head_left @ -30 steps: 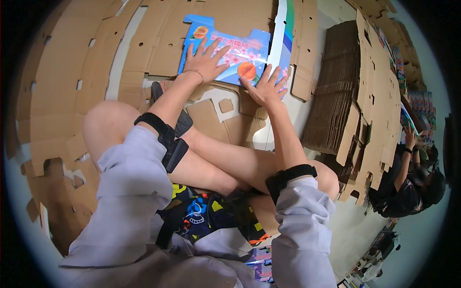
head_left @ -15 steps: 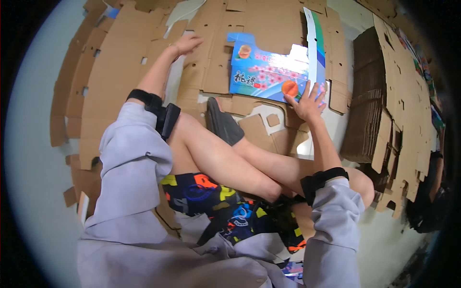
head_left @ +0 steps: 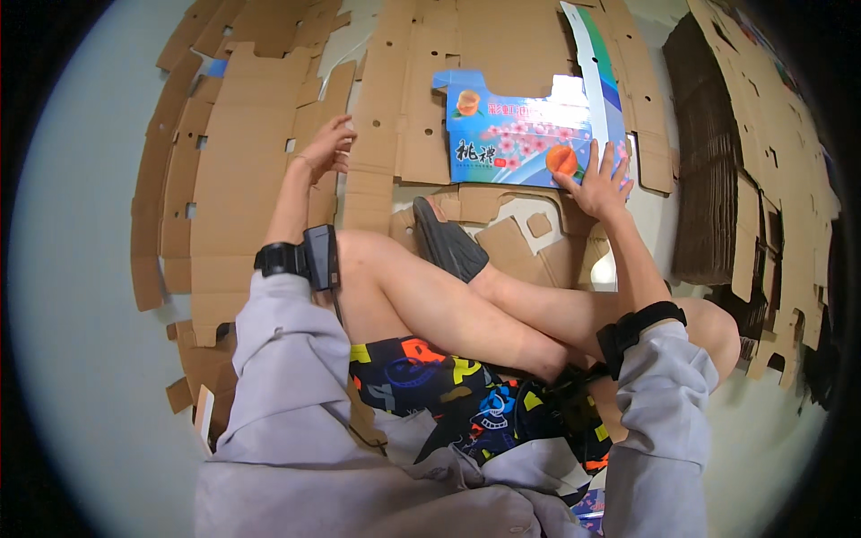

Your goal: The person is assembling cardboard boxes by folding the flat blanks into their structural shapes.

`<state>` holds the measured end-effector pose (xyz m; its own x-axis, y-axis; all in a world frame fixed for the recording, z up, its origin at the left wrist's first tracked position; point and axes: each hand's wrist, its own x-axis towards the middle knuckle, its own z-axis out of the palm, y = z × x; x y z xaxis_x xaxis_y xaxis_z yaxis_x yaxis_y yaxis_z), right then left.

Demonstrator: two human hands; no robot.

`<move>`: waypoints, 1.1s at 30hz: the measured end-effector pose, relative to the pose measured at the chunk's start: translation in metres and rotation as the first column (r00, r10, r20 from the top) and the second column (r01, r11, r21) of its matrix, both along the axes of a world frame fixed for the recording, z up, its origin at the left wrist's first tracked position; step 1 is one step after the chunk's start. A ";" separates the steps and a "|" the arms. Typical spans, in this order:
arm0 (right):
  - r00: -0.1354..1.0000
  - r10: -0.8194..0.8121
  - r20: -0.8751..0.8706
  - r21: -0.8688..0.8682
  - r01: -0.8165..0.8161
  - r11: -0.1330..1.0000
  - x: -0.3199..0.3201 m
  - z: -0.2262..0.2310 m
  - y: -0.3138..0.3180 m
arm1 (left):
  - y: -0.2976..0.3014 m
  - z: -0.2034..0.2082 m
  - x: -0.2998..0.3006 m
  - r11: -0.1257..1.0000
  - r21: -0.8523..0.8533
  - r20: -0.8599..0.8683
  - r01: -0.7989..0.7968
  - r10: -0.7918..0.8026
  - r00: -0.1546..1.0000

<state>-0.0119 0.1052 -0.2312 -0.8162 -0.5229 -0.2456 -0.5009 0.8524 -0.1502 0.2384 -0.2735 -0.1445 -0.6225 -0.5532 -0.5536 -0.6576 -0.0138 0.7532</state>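
Observation:
A blue printed cardboard sheet (head_left: pixel 507 165) with pink blossoms and orange peaches lies on flat brown cardboard ahead of me, with a white, green and blue strip along its right side. My right hand (head_left: pixel 601 186) rests on its lower right corner, fingers spread. My left hand (head_left: pixel 328 149) hovers over the brown cardboard (head_left: pixel 242 134) to the left, its fingers loosely bent and partly apart. I see nothing in that hand, and it stands well away from the printed sheet.
A tall stack of folded brown cardboard (head_left: pixel 704 170) stands at the right. Cardboard scraps (head_left: pixel 507 242) lie by my dark shoe (head_left: pixel 446 242). My crossed legs (head_left: pixel 484 327) fill the space between my arms. More brown pieces (head_left: pixel 211 368) lie at the lower left.
My left hand has drawn back toward me, and its fingers have bent. My right hand stays on the printed sheet's corner. The whole view has shifted slightly.

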 end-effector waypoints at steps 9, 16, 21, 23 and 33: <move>1.000 -0.030 -0.003 -0.001 0.030 1.000 -0.005 0.003 0.001 | 0.067 0.061 -0.034 0.917 -0.024 -0.362 0.398 -0.379 0.852; 0.999 -0.010 0.032 -0.013 0.011 1.000 -0.001 0.003 0.002 | 0.089 0.058 -0.062 0.634 -0.380 0.056 0.673 -0.711 0.701; 0.999 -0.026 0.019 -0.014 0.026 1.000 -0.002 0.000 0.002 | 0.078 0.048 -0.057 0.492 -0.610 0.153 0.621 -0.695 0.702; 0.999 -0.028 0.022 -0.008 0.028 1.000 -0.002 0.000 0.002 | 0.069 0.044 -0.049 0.534 -0.590 0.115 0.606 -0.686 0.718; 0.998 -0.052 0.025 0.003 0.052 0.999 -0.002 0.001 0.001 | 0.040 0.008 -0.011 0.970 -0.224 -0.077 0.097 -0.116 0.990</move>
